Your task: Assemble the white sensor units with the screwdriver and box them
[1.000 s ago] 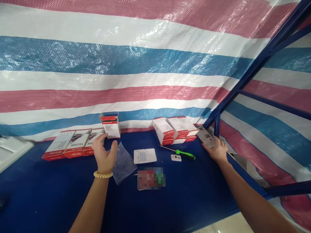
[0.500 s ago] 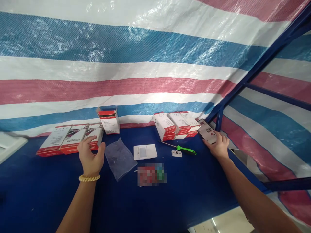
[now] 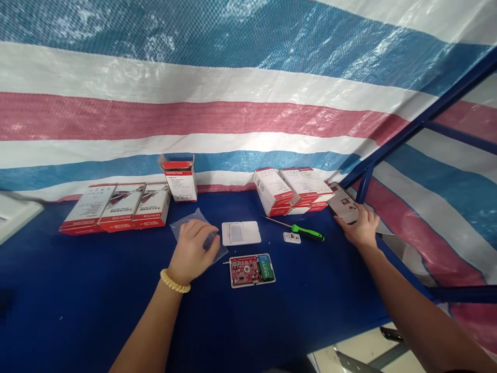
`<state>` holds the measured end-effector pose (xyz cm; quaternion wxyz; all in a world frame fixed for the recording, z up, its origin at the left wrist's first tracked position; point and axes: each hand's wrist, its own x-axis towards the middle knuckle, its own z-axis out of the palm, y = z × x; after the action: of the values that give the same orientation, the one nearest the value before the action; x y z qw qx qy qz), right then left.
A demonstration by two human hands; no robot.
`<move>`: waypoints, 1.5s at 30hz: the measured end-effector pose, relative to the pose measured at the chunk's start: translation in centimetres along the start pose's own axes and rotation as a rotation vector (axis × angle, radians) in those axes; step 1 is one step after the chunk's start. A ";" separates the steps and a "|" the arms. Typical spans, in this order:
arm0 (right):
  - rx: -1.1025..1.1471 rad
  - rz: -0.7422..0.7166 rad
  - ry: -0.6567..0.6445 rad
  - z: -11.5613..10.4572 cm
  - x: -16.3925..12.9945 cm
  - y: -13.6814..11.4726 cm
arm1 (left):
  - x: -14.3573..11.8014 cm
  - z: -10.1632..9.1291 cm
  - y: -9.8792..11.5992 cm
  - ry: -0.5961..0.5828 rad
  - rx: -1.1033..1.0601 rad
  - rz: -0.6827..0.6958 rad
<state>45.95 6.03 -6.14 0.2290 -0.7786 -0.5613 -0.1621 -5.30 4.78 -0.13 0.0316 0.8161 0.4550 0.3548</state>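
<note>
The left hand lies palm-down on a clear plastic bag that lies flat on the blue table, fingers curled over its right part; whether they pinch the film I cannot tell. A beaded band circles that wrist. Just right of the bag lies a white plastic cover, rectangular with a frosted window, and below it a red circuit board in a white tray, with a green block at its right end. The right hand rests loosely on a phone at the table's far right edge, not gripping it.

Between the hands lie a green-handled screwdriver and a small white clip. An upright open box reads "DETECTOR" on its red band. Three red-and-white boxes lie flat to its left, more boxes stacked to the right. Behind hangs a glossy woven tarp striped blue, white and red, on a blue steel frame.
</note>
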 end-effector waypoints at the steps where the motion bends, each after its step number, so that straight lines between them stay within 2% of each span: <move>1: -0.007 0.000 -0.007 -0.1 0.0 -0.1 | 0.0 0.2 0.4 -0.043 -0.010 0.023; 5: -0.046 0.037 -0.041 -0.3 -0.1 -0.4 | 0.0 0.5 1.2 -0.132 -0.028 0.083; 13: -0.069 0.009 -0.010 -0.3 -0.1 -0.3 | -0.1 0.6 1.0 -0.141 0.005 0.100; 28: -0.064 0.007 -0.044 -0.6 0.0 -0.7 | -0.1 0.6 1.4 -0.178 0.026 0.111; 33: -0.091 0.051 -0.074 -0.7 0.2 -0.9 | -0.1 0.6 1.3 -0.183 0.037 0.117; 42: -0.056 -0.002 -0.040 0.4 0.4 0.5 | -0.1 0.8 1.1 -0.179 0.045 0.120; 45: -0.024 -0.028 0.012 1.1 0.6 1.3 | -0.1 0.7 1.1 -0.188 0.041 0.110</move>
<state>47.39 6.80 -7.00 0.2208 -0.7724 -0.5687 -0.1767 -4.11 4.28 -0.35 0.0379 0.8700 0.4119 0.2682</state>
